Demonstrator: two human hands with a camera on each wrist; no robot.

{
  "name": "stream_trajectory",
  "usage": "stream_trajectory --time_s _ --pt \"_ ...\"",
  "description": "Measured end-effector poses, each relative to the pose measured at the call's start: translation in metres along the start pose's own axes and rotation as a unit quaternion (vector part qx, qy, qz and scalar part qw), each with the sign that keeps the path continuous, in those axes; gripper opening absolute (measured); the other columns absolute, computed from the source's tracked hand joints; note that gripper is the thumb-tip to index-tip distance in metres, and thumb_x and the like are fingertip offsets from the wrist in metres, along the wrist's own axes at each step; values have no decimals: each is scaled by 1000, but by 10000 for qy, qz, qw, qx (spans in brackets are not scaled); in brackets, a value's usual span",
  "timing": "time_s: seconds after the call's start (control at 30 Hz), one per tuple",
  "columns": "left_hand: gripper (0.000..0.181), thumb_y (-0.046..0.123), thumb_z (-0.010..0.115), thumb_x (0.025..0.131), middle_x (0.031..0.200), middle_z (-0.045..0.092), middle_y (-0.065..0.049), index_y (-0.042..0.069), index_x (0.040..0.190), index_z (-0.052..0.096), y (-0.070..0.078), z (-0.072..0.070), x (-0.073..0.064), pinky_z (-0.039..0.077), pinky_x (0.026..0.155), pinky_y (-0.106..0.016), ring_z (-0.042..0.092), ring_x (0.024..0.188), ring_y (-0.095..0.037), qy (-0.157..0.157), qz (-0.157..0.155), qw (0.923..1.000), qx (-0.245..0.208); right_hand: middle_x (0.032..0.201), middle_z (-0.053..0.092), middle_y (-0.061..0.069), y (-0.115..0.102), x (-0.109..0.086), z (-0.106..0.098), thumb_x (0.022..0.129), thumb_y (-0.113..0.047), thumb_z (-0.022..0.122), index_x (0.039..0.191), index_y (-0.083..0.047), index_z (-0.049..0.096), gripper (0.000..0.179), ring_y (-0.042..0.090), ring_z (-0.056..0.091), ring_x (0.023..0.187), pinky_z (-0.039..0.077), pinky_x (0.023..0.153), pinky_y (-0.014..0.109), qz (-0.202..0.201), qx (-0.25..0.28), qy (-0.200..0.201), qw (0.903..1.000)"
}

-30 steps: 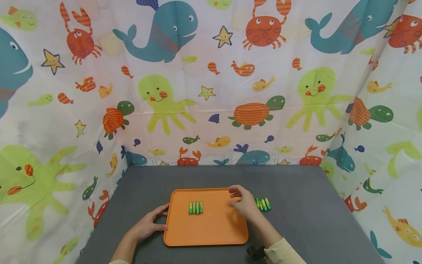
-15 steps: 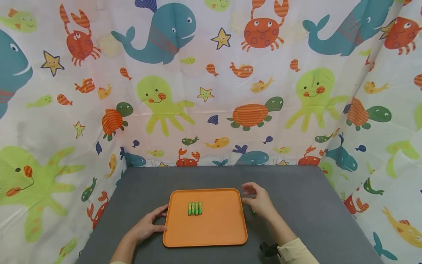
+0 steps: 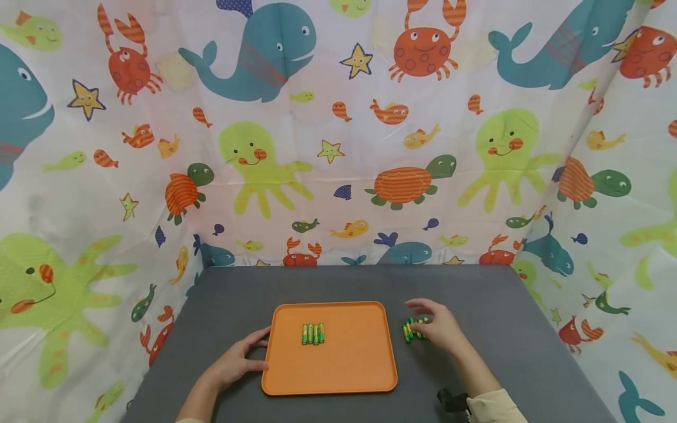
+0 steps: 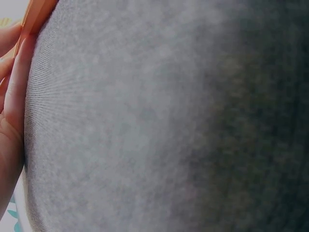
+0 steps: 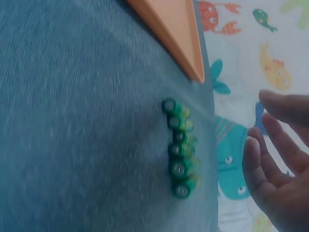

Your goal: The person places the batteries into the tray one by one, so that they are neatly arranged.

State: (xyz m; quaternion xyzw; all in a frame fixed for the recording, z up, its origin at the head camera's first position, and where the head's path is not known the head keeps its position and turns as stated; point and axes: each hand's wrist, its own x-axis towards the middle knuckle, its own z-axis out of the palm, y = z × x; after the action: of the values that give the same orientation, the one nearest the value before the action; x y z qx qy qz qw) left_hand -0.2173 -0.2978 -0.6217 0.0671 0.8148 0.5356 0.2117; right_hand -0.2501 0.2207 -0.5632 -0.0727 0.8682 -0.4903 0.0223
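Observation:
An orange tray (image 3: 354,358) lies on the table, with several green-and-yellow batteries (image 3: 313,333) side by side on its left half. My left hand (image 3: 235,359) rests against the tray's left rim, fingers and thumb apart; in the left wrist view a finger (image 4: 19,82) touches the tray's side (image 4: 36,17). Right of the tray, my right hand (image 3: 441,326) hovers over another row of batteries (image 3: 407,331) and partly covers it. In the right wrist view that row (image 5: 181,150) lies on the table, and my right hand (image 5: 285,169) has loosely bent fingers holding nothing.
The table (image 3: 476,299) is dark grey. A white curtain (image 3: 328,76) printed with sea animals stands behind it and along both sides. A small black object (image 3: 452,401) shows at my right wrist, by the beige sleeve (image 3: 494,405).
My right hand has moved right, from above the tray's right edge to over the battery row on the table. My left hand and the batteries on the tray stay put.

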Motion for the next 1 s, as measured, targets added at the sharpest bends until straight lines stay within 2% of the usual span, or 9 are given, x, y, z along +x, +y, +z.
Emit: stream_trajectory --time_s 0.3,0.6,0.8,1.0 --pt "91 28 81 85 149 50 -13 16 160 32 -2 2 0 27 112 -65 44 136 -33 -45 17 10000 -62 132 64 19 26 -7 -13 81 -3 82 132 -8 66 54 41 61 118 56 80 43 186 -283 -94 9994" --pt "91 28 82 85 153 45 -14 17 160 31 -2 3 -1 29 112 -63 45 136 -33 -29 -29 9999 -134 126 67 19 50 -7 -16 73 0 85 133 -13 65 64 37 63 115 53 85 49 384 -705 55 9968" --pt "91 28 82 85 150 48 -13 17 160 32 -1 4 -1 30 112 -63 45 136 -33 -12 -42 9999 -119 128 66 18 58 -5 -16 69 1 86 136 -11 63 72 38 60 119 49 91 53 430 -893 -190 9949" --pt "91 29 82 84 151 48 -13 17 160 32 -3 3 0 31 112 -61 45 135 -32 -4 0 9999 -111 127 65 17 65 -3 -14 69 5 81 134 -11 65 68 37 60 117 47 91 54 286 -1027 -330 9937"
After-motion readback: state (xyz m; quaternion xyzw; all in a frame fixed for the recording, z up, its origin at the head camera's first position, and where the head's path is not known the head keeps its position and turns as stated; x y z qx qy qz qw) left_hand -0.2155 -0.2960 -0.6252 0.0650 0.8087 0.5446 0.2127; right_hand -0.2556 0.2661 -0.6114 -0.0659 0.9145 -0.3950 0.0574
